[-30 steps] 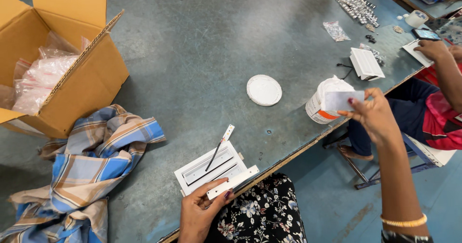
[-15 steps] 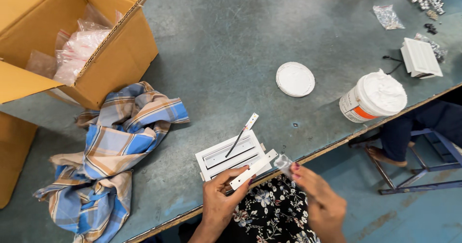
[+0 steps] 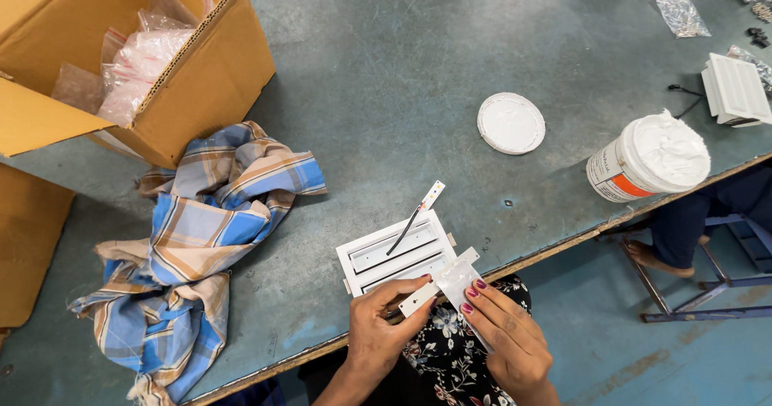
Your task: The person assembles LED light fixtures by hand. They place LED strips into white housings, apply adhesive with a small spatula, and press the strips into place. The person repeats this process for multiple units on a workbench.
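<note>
At the near edge of the worktop [image 3: 386, 68], a white strip [image 3: 438, 281] is pinched by the left hand [image 3: 384, 326] above the white slatted panel [image 3: 396, 253]. A clear film [image 3: 458, 281] is gripped by the right hand [image 3: 503, 338], now drawn in closer than before.

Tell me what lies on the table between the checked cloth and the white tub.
In the head view, between the cloth and the tub lie a white slatted panel with a thin stick on it, and a round white lid.
</note>
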Demonstrator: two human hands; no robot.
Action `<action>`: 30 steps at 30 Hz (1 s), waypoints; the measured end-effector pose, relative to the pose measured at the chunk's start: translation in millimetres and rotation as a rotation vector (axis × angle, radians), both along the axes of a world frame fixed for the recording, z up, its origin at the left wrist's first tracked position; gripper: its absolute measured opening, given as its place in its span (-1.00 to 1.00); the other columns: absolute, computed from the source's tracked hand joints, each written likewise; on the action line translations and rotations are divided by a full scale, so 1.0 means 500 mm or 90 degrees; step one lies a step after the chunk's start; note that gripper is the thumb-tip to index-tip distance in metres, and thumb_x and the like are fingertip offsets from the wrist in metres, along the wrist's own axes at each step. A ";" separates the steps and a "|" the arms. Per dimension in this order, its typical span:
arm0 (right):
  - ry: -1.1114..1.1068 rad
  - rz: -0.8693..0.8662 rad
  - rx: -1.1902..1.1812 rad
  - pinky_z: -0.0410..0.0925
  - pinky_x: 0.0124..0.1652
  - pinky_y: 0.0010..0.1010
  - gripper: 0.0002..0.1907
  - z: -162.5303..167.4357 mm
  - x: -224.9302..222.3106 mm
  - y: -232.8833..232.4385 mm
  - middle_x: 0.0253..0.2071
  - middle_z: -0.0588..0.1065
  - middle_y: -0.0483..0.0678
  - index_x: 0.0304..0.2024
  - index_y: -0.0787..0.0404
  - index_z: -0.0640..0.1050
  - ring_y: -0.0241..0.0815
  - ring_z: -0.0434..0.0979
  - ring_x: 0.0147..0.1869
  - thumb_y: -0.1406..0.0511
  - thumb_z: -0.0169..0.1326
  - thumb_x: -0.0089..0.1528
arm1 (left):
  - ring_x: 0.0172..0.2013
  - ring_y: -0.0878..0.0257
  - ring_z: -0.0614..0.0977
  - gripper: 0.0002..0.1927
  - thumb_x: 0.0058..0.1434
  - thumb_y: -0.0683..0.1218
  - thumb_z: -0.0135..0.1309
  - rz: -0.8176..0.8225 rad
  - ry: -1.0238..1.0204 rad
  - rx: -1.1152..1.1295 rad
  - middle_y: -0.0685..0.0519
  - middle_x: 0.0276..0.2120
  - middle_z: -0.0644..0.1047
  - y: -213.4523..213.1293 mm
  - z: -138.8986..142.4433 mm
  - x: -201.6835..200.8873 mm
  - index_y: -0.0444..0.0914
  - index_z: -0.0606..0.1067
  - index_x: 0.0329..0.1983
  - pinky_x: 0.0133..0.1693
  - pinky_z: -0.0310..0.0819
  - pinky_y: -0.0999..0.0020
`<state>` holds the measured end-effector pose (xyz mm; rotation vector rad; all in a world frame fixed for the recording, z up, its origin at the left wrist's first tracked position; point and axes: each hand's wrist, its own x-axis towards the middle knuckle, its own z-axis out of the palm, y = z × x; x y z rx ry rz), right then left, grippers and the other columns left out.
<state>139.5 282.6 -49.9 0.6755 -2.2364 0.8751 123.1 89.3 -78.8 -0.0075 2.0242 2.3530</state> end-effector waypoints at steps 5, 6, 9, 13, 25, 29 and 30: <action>-0.005 -0.005 0.016 0.47 0.15 -0.21 -0.64 0.005 0.002 -0.004 -0.08 0.62 0.13 -0.18 0.38 0.65 0.09 0.64 0.14 0.64 0.05 0.01 | -0.16 0.27 0.78 -0.68 0.07 -0.22 0.32 -0.008 -0.010 -0.042 -0.06 -0.16 0.73 -0.003 0.005 -0.003 -0.32 0.65 -0.07 -0.13 0.70 0.45; -0.010 -0.006 0.017 0.47 0.15 -0.21 -0.64 0.006 0.002 -0.005 -0.08 0.62 0.13 -0.18 0.39 0.65 0.10 0.64 0.14 0.64 0.04 0.01 | -0.17 0.27 0.78 -0.68 0.07 -0.21 0.32 -0.012 -0.014 -0.050 -0.05 -0.16 0.73 -0.004 0.005 -0.003 -0.32 0.65 -0.07 -0.13 0.71 0.45; -0.018 -0.003 0.018 0.47 0.15 -0.20 -0.64 0.010 0.003 -0.005 -0.09 0.62 0.14 -0.18 0.39 0.65 0.11 0.64 0.14 0.63 0.04 0.00 | -0.18 0.27 0.78 -0.68 0.07 -0.20 0.33 -0.018 -0.021 -0.063 -0.05 -0.17 0.73 -0.005 0.005 -0.003 -0.30 0.66 -0.07 -0.14 0.72 0.45; -0.013 -0.005 0.019 0.48 0.15 -0.21 -0.65 0.013 0.004 -0.005 -0.11 0.63 0.11 -0.18 0.37 0.65 0.08 0.64 0.13 0.62 0.05 0.02 | -0.17 0.26 0.78 -0.68 0.07 -0.20 0.33 -0.009 -0.017 -0.046 -0.06 -0.15 0.73 -0.004 0.004 -0.001 -0.31 0.66 -0.07 -0.14 0.72 0.44; -0.011 0.017 0.032 0.48 0.12 -0.21 -0.59 0.043 0.001 -0.001 -0.12 0.62 0.12 -0.19 0.39 0.65 0.10 0.65 0.10 0.62 0.00 -0.07 | -0.18 0.26 0.78 -0.67 0.07 -0.21 0.33 -0.014 -0.003 -0.052 -0.06 -0.16 0.72 -0.006 0.001 -0.001 -0.30 0.66 -0.06 -0.14 0.73 0.43; -0.033 0.030 0.041 0.47 0.13 -0.19 -0.55 0.054 -0.007 -0.007 -0.12 0.62 0.12 -0.21 0.41 0.64 0.11 0.65 0.11 0.62 -0.05 -0.12 | -0.18 0.26 0.78 -0.66 0.06 -0.22 0.33 -0.006 0.028 -0.066 -0.06 -0.16 0.72 -0.009 0.004 0.001 -0.30 0.66 -0.06 -0.12 0.71 0.43; -0.033 0.031 0.039 0.48 0.13 -0.19 -0.56 0.055 -0.008 -0.008 -0.12 0.62 0.11 -0.21 0.40 0.64 0.10 0.65 0.11 0.62 -0.05 -0.11 | -0.18 0.26 0.77 -0.66 0.06 -0.22 0.33 -0.005 0.037 -0.068 -0.06 -0.16 0.72 -0.010 0.005 0.002 -0.30 0.66 -0.06 -0.11 0.70 0.42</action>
